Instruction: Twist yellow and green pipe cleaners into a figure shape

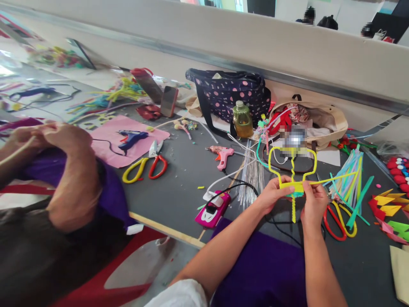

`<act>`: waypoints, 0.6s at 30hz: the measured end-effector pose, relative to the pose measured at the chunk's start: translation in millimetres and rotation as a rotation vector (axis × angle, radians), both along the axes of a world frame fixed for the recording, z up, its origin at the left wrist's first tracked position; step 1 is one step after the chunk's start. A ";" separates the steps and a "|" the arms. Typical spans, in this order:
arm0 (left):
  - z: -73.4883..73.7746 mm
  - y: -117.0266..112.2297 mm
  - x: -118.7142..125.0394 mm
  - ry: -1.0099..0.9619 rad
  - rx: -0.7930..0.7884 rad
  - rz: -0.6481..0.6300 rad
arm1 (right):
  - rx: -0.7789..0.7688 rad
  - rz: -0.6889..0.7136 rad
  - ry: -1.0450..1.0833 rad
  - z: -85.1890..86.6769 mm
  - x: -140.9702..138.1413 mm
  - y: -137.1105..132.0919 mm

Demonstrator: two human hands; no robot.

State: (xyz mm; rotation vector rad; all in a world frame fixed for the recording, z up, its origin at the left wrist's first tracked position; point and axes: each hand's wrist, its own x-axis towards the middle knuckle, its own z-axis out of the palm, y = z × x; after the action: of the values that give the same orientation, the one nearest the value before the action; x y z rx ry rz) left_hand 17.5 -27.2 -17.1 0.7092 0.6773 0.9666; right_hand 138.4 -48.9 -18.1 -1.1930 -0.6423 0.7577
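Between my hands stands a yellow pipe-cleaner frame (315, 160), bent into an open outline with a twisted stem down its middle. A band of closely wound yellow crosses its lower part, with some teal green beneath. My left hand (275, 195) pinches the left end of this band, thumb along it. My right hand (315, 202) grips the right end with closed fingers, and a loose yellow pipe cleaner (340, 177) stretches out from there to the right. Near my right wrist lie scissors (335, 226) with red and yellow handles.
A bundle of pastel pipe cleaners (351, 175) is at right. Wire stems (251, 175), a pink glue gun (223, 155) and a magenta device (213, 209) lie left of my hands. Bags (230, 91) and a bottle (243, 119) stand behind. A co-worker's hands (60, 134) work at far left.
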 end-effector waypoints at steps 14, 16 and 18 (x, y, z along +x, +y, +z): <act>-0.8 1.8 1.1 -0.081 0.016 0.087 | -0.020 0.062 0.054 -1.8 -3.6 -0.3; -1.0 2.0 1.4 -0.091 0.015 0.089 | -0.018 0.055 0.055 -2.9 -3.9 0.1; -1.1 2.1 1.9 -0.086 0.009 0.110 | -0.015 0.052 0.061 -3.8 -4.3 0.5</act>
State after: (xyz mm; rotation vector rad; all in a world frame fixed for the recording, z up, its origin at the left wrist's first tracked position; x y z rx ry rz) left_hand 19.5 -25.1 -18.2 0.6393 0.6417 1.0959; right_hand 134.1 -48.4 -21.9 -1.1667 -0.6201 0.8410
